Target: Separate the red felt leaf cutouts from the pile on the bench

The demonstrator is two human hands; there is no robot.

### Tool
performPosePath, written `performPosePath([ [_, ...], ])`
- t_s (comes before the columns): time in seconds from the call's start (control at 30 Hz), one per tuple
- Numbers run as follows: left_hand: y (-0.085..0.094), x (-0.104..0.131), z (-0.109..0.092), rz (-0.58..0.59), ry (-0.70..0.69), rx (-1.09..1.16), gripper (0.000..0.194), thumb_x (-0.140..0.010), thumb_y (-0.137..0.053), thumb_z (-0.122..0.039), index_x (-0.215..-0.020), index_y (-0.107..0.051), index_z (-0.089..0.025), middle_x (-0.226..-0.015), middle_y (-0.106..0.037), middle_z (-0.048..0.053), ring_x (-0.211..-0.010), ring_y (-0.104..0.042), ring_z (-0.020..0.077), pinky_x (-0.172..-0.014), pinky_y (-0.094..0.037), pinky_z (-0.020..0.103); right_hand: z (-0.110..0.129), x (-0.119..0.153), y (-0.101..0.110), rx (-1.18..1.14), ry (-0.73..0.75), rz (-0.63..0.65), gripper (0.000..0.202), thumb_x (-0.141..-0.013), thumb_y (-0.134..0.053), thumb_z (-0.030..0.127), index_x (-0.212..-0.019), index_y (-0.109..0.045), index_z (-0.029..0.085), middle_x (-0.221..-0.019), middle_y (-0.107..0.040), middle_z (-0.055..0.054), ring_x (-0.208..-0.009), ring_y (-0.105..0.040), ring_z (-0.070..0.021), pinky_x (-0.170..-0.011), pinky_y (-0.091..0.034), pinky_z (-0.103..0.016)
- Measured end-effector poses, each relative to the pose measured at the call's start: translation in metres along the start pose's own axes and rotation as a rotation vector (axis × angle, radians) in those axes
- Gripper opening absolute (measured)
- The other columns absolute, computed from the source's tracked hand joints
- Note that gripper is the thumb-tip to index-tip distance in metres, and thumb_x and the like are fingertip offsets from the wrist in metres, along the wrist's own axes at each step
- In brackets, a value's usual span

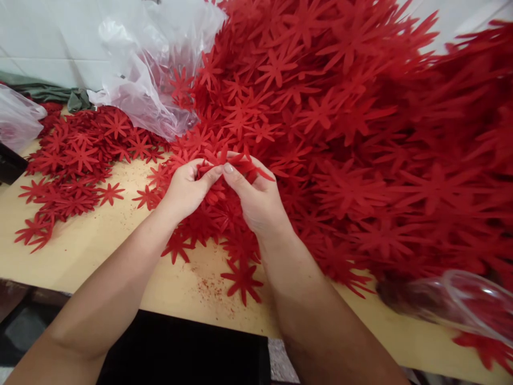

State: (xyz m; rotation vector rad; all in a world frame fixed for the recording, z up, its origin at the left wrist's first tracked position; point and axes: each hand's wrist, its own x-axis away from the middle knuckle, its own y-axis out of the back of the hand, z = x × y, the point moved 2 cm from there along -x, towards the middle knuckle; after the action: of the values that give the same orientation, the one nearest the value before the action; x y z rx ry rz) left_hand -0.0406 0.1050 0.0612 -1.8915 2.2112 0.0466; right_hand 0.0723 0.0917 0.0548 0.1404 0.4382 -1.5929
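My left hand [187,184] and my right hand [258,195] meet in the middle of the view, thumb tips side by side. Pinched between them is a red flower-shaped cutout [250,167] with long narrow petals; its petals stick out above my right fingers. Both hands grip it, and the fingers behind it are partly hidden. Just beyond and below my hands lies a heap of the same red cutouts [224,216]. One loose red cutout [242,280] rests on the table below my right wrist.
A tall mound of red cutouts [352,160] fills the right and back of the wooden table [168,291]. At left is a smaller pile [76,160]. A clear plastic bag [148,80] stands behind it. A transparent container [449,299] lies tipped at the right front edge.
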Motion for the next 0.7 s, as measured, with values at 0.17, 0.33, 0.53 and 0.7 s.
performPosePath([
  [0.17,0.002,0.002,-0.002,0.052,-0.050,-0.150,0.017,-0.075,-0.063,-0.030,-0.069,-0.057,-0.015,-0.065,-0.057,-0.004,-0.061,-0.047,0.0054,-0.065,-0.038,0.020,-0.001,0.000,0.001,0.012,-0.008,0.010,0.028,-0.064,-0.073,0.043,-0.082,-0.063,0.025,-0.088,-0.070,0.002,-0.081,-0.065,-0.0118,-0.082,-0.055,-0.032],
  [0.33,0.005,0.000,0.000,0.027,-0.037,-0.194,0.028,-0.073,-0.065,-0.033,-0.058,-0.050,-0.016,-0.054,-0.045,-0.007,-0.052,-0.039,0.0042,-0.053,-0.032,0.020,-0.001,-0.001,0.003,0.079,0.050,-0.022,0.022,-0.067,-0.070,0.041,-0.077,-0.062,0.024,-0.081,-0.068,0.003,-0.077,-0.064,-0.0104,-0.079,-0.055,-0.030],
  [0.53,0.002,0.003,-0.001,0.067,0.036,-0.024,0.029,-0.070,-0.068,-0.040,-0.068,-0.054,-0.016,-0.058,-0.051,-0.007,-0.051,-0.044,0.0029,-0.053,-0.037,0.018,-0.010,-0.006,0.013,0.113,0.093,-0.224,0.024,-0.069,-0.067,0.045,-0.074,-0.059,0.023,-0.073,-0.063,0.003,-0.071,-0.062,-0.0098,-0.072,-0.053,-0.028],
  [0.7,0.000,0.005,-0.003,0.117,0.046,-0.030,0.022,-0.071,-0.068,-0.033,-0.072,-0.055,-0.015,-0.061,-0.054,-0.007,-0.051,-0.046,0.0020,-0.052,-0.038,0.017,-0.008,-0.008,0.014,0.171,0.096,-0.291,0.024,-0.066,-0.070,0.042,-0.068,-0.059,0.020,-0.064,-0.059,0.004,-0.061,-0.057,-0.0083,-0.065,-0.051,-0.025],
])
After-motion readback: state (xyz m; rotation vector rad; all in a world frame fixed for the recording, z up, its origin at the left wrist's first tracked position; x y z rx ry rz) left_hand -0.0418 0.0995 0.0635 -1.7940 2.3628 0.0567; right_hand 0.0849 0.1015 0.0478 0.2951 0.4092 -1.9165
